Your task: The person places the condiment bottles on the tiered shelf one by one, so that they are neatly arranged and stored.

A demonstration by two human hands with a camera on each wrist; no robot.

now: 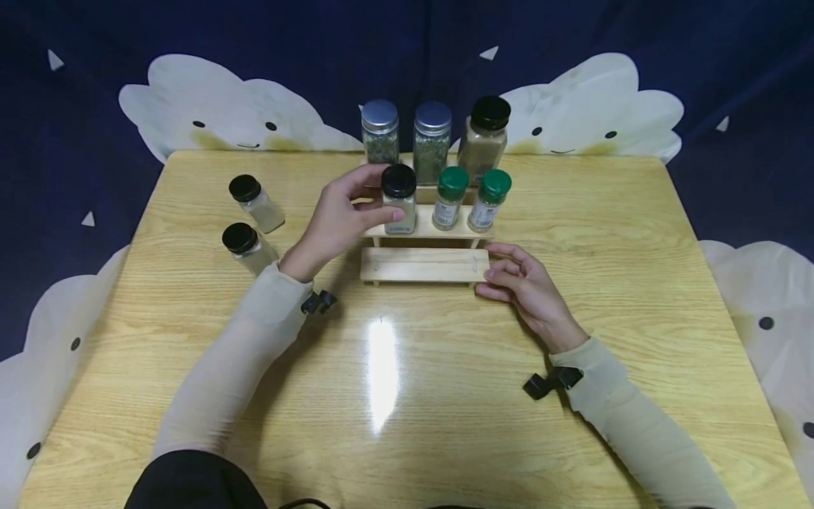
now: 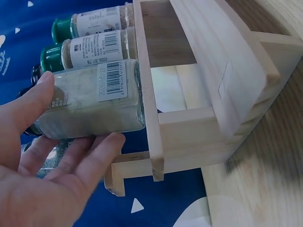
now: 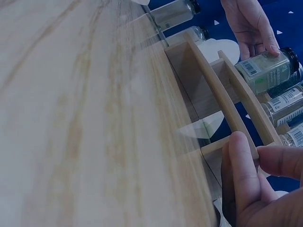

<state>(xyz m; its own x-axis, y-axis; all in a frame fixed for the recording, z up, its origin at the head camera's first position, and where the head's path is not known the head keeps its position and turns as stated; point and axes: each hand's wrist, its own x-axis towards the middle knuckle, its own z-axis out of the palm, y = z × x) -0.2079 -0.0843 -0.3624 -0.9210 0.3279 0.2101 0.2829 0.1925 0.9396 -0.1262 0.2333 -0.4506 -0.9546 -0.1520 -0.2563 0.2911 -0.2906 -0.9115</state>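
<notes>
My left hand (image 1: 343, 212) holds a square glass spice jar (image 2: 94, 101) with a black lid, its thumb on the near face and fingers behind. The jar stands upright at the left end of the middle step of a wooden three-tier rack (image 1: 425, 265), its base right at the board. Beside it on that step are two green-lidded jars (image 1: 450, 198). With thumb and fingers, my right hand (image 1: 524, 290) pinches the right end of the lowest step, which bears no jar.
Two silver-lidded jars (image 1: 380, 134) of green flakes and a larger black-lidded jar (image 1: 483, 141) fill the top step. Left of the rack, two black-lidded jars (image 1: 257, 205) stand on the wooden table (image 1: 445, 424). A dark blue cloth (image 1: 305, 42) hangs behind.
</notes>
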